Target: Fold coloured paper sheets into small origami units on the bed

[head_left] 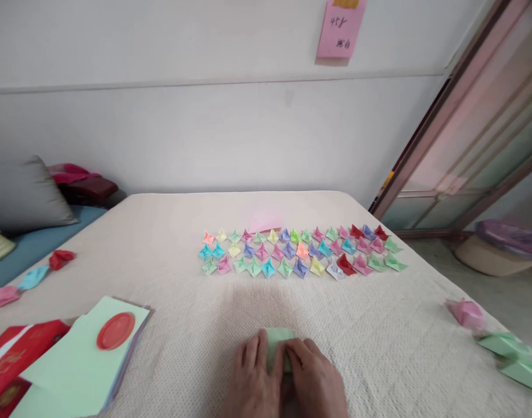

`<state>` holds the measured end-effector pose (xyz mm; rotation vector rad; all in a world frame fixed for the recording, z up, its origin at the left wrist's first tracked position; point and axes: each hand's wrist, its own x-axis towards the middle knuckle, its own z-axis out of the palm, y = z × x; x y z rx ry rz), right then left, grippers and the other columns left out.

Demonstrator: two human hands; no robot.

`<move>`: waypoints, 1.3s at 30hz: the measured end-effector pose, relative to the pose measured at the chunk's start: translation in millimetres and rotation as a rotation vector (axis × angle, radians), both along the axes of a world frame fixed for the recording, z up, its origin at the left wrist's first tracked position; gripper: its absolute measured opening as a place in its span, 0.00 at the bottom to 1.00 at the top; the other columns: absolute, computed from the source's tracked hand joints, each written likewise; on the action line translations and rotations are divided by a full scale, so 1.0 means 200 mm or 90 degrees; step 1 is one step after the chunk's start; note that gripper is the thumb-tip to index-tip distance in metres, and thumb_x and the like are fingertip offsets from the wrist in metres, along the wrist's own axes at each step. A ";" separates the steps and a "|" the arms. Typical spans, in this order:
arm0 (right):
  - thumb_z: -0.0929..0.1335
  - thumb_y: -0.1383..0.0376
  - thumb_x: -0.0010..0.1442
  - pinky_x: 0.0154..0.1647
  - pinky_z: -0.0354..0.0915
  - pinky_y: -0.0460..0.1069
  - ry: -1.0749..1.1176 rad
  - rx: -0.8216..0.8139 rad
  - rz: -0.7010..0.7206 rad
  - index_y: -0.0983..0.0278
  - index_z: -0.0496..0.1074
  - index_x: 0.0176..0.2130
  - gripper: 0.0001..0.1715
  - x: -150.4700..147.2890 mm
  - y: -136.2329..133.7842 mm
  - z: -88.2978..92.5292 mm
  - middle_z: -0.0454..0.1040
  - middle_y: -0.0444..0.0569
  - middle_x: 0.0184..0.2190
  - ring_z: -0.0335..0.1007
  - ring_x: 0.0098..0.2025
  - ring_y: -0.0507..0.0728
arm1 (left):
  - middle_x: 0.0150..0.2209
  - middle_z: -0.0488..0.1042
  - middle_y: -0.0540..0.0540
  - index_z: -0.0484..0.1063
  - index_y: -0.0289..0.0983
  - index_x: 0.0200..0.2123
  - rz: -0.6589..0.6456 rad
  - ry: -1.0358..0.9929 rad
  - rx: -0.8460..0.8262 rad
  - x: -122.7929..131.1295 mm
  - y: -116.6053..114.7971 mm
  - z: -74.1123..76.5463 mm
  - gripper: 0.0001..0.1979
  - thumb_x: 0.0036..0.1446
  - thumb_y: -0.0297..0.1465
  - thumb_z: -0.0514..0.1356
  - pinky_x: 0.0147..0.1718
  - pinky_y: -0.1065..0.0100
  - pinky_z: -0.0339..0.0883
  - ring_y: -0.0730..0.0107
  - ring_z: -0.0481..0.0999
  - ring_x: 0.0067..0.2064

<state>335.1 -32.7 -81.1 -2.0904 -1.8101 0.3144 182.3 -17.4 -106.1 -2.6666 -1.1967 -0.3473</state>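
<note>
A small folded piece of light green paper (278,335) lies on the cloth-covered table at the bottom centre. My left hand (254,377) holds it down from the left, with index finger and thumb on it and the other fingers close beside. The fingers of my right hand (317,374) are bent and pinch the paper's right side. Both hands cover the paper's lower part, so its folds there are hidden. Beyond them, several small folded-paper boats (268,268) in many colours stand in three rows.
At left, a stack of green paper sheets (81,354) carries a round red lid (116,331), beside a red packet (28,354). Folded papers in red (61,259), blue (33,277) and pink (4,296) lie farther left. Pink (467,314) and green folded papers (510,345) sit near the right edge.
</note>
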 end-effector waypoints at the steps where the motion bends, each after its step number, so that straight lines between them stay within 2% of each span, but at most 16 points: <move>1: 0.59 0.68 0.63 0.23 0.60 0.44 -0.001 0.000 0.002 0.57 0.74 0.32 0.17 0.00 0.00 0.00 0.74 0.45 0.27 0.74 0.26 0.52 | 0.56 0.67 0.35 0.60 0.40 0.60 -0.002 0.010 -0.015 0.00 0.00 0.00 0.26 0.58 0.31 0.54 0.47 0.51 0.62 0.49 0.66 0.54; 4: 0.59 0.68 0.62 0.23 0.59 0.43 -0.011 0.007 0.007 0.58 0.73 0.30 0.16 0.00 0.00 0.01 0.74 0.45 0.26 0.74 0.26 0.52 | 0.59 0.64 0.35 0.57 0.37 0.62 -0.021 0.038 -0.034 0.01 -0.02 0.00 0.30 0.55 0.32 0.54 0.50 0.45 0.57 0.43 0.59 0.59; 7: 0.60 0.69 0.62 0.24 0.59 0.44 -0.018 0.005 0.012 0.58 0.73 0.31 0.16 0.01 0.00 0.01 0.74 0.45 0.27 0.75 0.27 0.53 | 0.61 0.61 0.42 0.59 0.36 0.61 -0.032 0.058 0.017 0.03 -0.03 0.00 0.29 0.54 0.26 0.50 0.52 0.47 0.56 0.51 0.53 0.62; 9: 0.60 0.69 0.62 0.23 0.59 0.44 -0.022 0.000 0.008 0.58 0.73 0.31 0.16 0.01 0.00 0.02 0.75 0.45 0.27 0.75 0.27 0.53 | 0.61 0.62 0.42 0.61 0.34 0.59 -0.031 0.060 0.055 0.04 -0.04 -0.02 0.28 0.54 0.23 0.49 0.52 0.50 0.57 0.53 0.54 0.62; 12: 0.60 0.70 0.62 0.23 0.58 0.43 -0.022 -0.006 0.003 0.58 0.73 0.30 0.16 0.00 0.01 0.02 0.75 0.45 0.27 0.75 0.28 0.52 | 0.60 0.63 0.37 0.61 0.30 0.59 -0.026 0.062 0.069 0.04 -0.05 -0.06 0.28 0.53 0.24 0.50 0.52 0.50 0.58 0.50 0.55 0.62; 18: 0.60 0.69 0.62 0.24 0.59 0.44 -0.010 -0.008 0.002 0.59 0.73 0.29 0.16 0.00 0.01 0.04 0.75 0.45 0.27 0.75 0.28 0.52 | 0.61 0.62 0.38 0.59 0.31 0.60 -0.032 0.064 0.090 0.01 -0.06 -0.12 0.29 0.53 0.22 0.48 0.50 0.50 0.60 0.51 0.55 0.62; 24: 0.60 0.68 0.62 0.24 0.58 0.43 0.022 0.035 -0.009 0.59 0.73 0.27 0.17 0.00 0.01 0.06 0.75 0.45 0.25 0.73 0.27 0.51 | 0.60 0.64 0.41 0.59 0.34 0.61 -0.048 0.079 0.084 -0.01 -0.09 -0.10 0.29 0.54 0.22 0.49 0.50 0.51 0.60 0.53 0.57 0.61; 29: 0.60 0.71 0.59 0.29 0.61 0.44 0.080 -0.011 -0.015 0.60 0.75 0.28 0.16 0.01 0.02 0.09 0.76 0.46 0.26 0.74 0.30 0.53 | 0.59 0.65 0.41 0.50 0.40 0.65 -0.041 0.064 0.052 -0.01 -0.10 -0.07 0.31 0.57 0.25 0.49 0.49 0.51 0.60 0.53 0.60 0.60; 34: 0.59 0.69 0.58 0.30 0.62 0.45 0.169 -0.036 0.007 0.59 0.76 0.28 0.18 0.05 0.05 0.13 0.78 0.45 0.25 0.74 0.29 0.54 | 0.58 0.66 0.36 0.41 0.44 0.66 -0.056 0.051 0.018 0.00 -0.10 -0.04 0.32 0.61 0.30 0.49 0.46 0.47 0.60 0.49 0.61 0.59; 39: 0.61 0.68 0.55 0.35 0.64 0.47 0.211 -0.050 0.030 0.60 0.77 0.35 0.15 0.08 0.06 0.14 0.79 0.48 0.32 0.74 0.33 0.55 | 0.60 0.63 0.35 0.35 0.48 0.66 -0.060 0.057 -0.025 0.02 -0.11 -0.03 0.35 0.61 0.29 0.50 0.46 0.42 0.60 0.47 0.60 0.60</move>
